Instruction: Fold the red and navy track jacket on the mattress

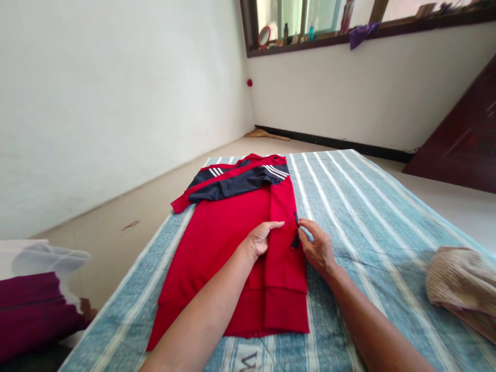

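A red jacket [228, 232] lies partly folded on a blue striped cloth, one side turned in as a long strip. Its navy sleeve [228, 188] with white stripes lies across the top, the red cuff pointing left. My left hand [260, 237] rests at the inner edge of the strip, thumb on top and its other fingers tucked out of sight beneath the fabric. At the strip's right edge, my right hand [315, 245] pinches the jacket beside a dark trim [296, 232] between thumb and fingers.
The striped cloth [337, 206] covers the raised surface under the jacket. A beige knitted item [461, 289] lies at the right. Purple fabric [34, 310] and a white bag [50, 258] are at the lower left. A brown door [461, 134] and a windowsill [329, 41] with small items stand beyond.
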`<state>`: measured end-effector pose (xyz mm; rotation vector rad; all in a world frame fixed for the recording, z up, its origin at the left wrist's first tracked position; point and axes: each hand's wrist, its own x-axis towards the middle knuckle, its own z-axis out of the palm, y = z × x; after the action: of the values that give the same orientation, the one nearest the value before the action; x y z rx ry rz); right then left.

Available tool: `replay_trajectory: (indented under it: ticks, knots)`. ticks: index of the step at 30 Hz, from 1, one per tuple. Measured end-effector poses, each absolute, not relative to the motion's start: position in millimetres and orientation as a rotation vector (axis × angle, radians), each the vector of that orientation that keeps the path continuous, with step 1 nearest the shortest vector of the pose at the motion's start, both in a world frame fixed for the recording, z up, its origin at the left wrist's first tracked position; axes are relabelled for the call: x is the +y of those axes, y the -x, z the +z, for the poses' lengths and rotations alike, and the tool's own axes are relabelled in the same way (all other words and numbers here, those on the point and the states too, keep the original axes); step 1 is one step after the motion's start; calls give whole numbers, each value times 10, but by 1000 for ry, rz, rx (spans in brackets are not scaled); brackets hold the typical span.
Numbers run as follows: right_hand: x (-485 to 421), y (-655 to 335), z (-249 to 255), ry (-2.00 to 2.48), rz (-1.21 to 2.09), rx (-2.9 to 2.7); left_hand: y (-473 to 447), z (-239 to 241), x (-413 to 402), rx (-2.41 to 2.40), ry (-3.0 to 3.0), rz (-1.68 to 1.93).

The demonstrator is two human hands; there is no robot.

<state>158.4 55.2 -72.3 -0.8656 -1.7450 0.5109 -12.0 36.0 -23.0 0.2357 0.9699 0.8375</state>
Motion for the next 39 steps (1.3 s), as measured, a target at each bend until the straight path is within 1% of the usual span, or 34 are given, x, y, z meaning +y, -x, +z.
replay_trajectory:
  ticks: [11, 26, 33, 39]
  knots:
    - [514, -1560, -685, 808, 593, -1822, -17, -251, -39, 896, -158, 880]
    - [481, -1576, -700, 803, 534, -1895, -167, -205, -491, 848, -86, 871]
    - [478, -1580, -702, 787, 506, -1907, -325, -173, -708, 879, -74, 1021]
    - [469, -1579, -699, 800, 478, -1958, -414, -106, -746, 955, -65, 1078]
